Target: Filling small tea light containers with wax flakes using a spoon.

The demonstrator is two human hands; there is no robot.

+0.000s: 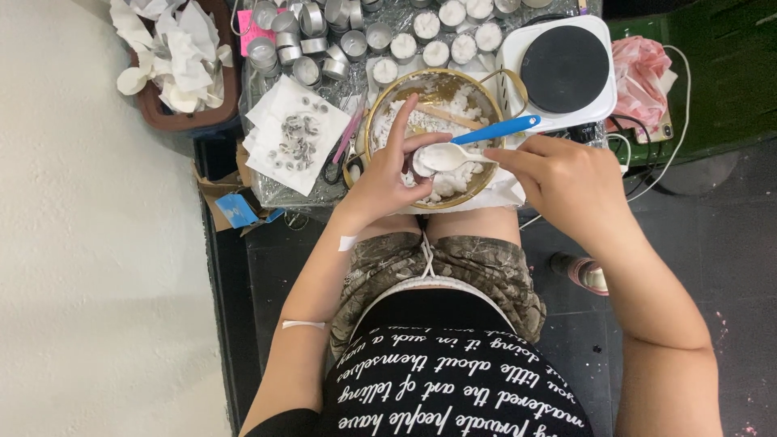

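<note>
My left hand (387, 171) hovers over a gold-rimmed bowl (477, 91) of white wax chunks and pinches a small round tin cup at its fingertips. My right hand (558, 174) holds a spoon (453, 154) with a white bowl and blue handle, heaped with white wax, right against the cup. A wooden stick (449, 117) lies in the bowl.
Behind the bowl stand several small metal cups (312, 40), some filled with white wax (437, 50). A white hot plate with a black top (564, 69) sits at the right. A paper with metal wick tabs (295, 137) lies at the left, beside a brown tray of crumpled tissue (178, 61).
</note>
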